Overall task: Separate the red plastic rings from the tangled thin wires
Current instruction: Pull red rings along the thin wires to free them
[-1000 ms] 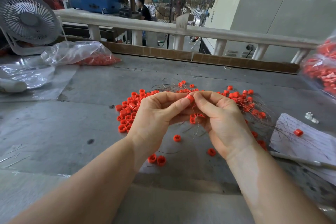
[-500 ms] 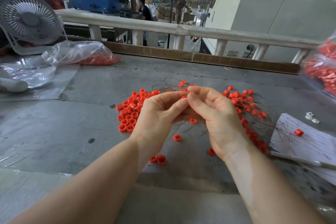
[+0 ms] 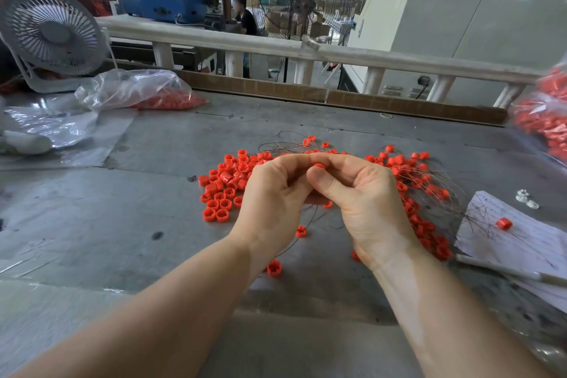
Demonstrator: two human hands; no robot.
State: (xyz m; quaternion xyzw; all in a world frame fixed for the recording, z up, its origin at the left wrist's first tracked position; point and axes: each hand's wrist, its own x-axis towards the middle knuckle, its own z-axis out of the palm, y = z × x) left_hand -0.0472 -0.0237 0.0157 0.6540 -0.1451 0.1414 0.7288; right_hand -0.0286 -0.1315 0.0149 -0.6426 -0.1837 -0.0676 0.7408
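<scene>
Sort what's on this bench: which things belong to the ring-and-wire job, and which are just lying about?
Part of the job:
- left hand and right hand, pinching one red ring together
- pile of loose rings
- tangled wires with rings

Lying about:
- desk fan
- plastic bag of red parts
- paper sheet
- small white pieces

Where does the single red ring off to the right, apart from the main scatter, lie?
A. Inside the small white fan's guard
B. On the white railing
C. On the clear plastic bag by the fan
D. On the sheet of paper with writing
D: the lone red ring lies on the written sheet of paper at the table's right, beyond the right hand.
</scene>
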